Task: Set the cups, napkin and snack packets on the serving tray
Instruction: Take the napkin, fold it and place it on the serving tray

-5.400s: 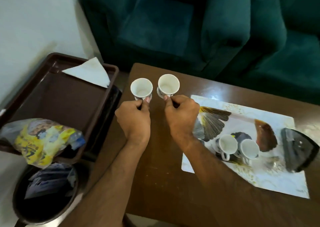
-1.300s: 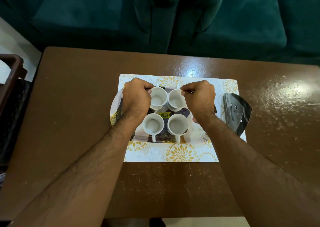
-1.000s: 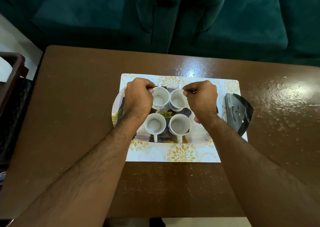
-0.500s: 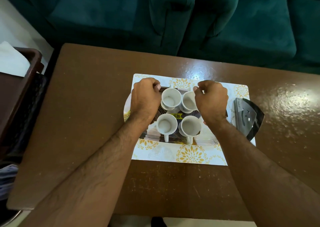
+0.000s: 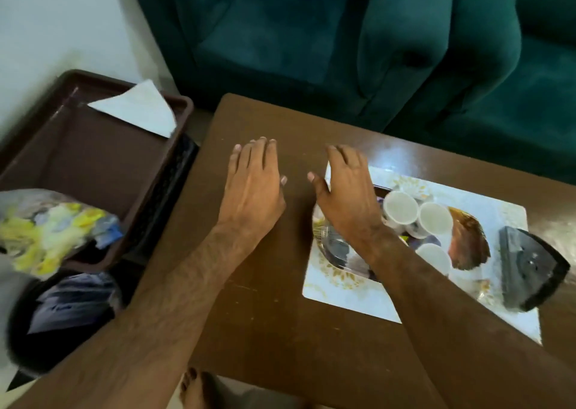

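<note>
Three white cups (image 5: 400, 207) are visible, standing close together on the feather-patterned serving tray (image 5: 467, 242); my right forearm covers part of that tray. My left hand (image 5: 252, 187) is open, palm down, over bare table to the left of the tray. My right hand (image 5: 349, 196) is open too, over the tray's left end, holding nothing. A white napkin (image 5: 137, 109) leans in the far corner of a brown plastic bin (image 5: 87, 159) left of the table. A yellow snack packet (image 5: 46, 231) lies on the bin's near edge.
The serving tray rests on a floral placemat (image 5: 343, 293) on the brown table (image 5: 265, 330). A dark iron-shaped object (image 5: 530, 268) lies on the mat's right end. A round black bin (image 5: 62, 309) stands below the packet. A teal sofa (image 5: 343, 34) runs behind the table.
Both hands let go of the two far cups, opened, and moved left off the tray. My view swung left, bringing the brown bin, napkin and packet into sight.
</note>
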Demonstrator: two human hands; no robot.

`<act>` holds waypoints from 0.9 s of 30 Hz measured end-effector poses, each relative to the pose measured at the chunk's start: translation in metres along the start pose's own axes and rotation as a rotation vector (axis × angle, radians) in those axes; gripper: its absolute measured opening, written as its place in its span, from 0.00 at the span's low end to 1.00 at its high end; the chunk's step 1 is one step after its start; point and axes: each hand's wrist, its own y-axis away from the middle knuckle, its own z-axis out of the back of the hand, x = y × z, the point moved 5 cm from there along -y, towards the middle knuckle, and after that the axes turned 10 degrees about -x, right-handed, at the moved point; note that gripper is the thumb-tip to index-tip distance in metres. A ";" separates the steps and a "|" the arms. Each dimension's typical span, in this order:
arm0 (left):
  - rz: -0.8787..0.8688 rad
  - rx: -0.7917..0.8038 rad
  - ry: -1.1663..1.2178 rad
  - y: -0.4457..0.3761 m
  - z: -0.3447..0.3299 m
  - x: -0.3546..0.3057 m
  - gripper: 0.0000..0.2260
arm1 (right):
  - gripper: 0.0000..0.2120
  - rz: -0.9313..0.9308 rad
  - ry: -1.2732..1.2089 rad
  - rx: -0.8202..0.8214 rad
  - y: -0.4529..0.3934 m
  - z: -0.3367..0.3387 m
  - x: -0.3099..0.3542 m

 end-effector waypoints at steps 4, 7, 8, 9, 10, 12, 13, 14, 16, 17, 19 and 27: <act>0.053 0.004 -0.073 -0.002 0.017 0.073 0.31 | 0.30 0.075 0.001 0.057 -0.013 -0.036 0.065; 0.092 0.023 -0.079 -0.007 0.026 0.127 0.31 | 0.30 0.122 -0.012 0.089 -0.023 -0.062 0.111; 0.104 0.029 -0.085 -0.009 0.029 0.145 0.31 | 0.30 0.135 -0.018 0.098 -0.027 -0.070 0.127; 0.115 0.034 -0.092 -0.012 0.031 0.163 0.30 | 0.30 0.145 -0.022 0.103 -0.031 -0.077 0.142; 0.126 0.039 -0.099 -0.014 0.033 0.179 0.30 | 0.29 0.154 -0.029 0.103 -0.035 -0.085 0.156; 0.145 0.037 -0.099 -0.017 0.036 0.207 0.30 | 0.26 0.162 -0.049 0.101 -0.044 -0.099 0.181; 0.153 0.026 -0.096 -0.018 0.037 0.221 0.29 | 0.25 0.161 -0.056 0.102 -0.051 -0.107 0.194; 0.159 0.016 -0.094 -0.019 0.038 0.233 0.28 | 0.24 0.156 -0.062 0.104 -0.057 -0.115 0.205; 0.164 0.007 -0.092 -0.023 0.036 0.254 0.28 | 0.20 0.142 -0.081 0.110 -0.069 -0.130 0.225; 0.163 0.008 -0.090 -0.025 0.035 0.262 0.27 | 0.19 0.135 -0.088 0.115 -0.074 -0.137 0.233; 0.159 0.013 -0.087 -0.030 0.029 0.280 0.28 | 0.18 0.120 -0.097 0.122 -0.085 -0.152 0.248; 0.108 0.047 -0.072 -0.059 0.005 0.318 0.31 | 0.21 0.056 -0.116 0.093 -0.120 -0.194 0.280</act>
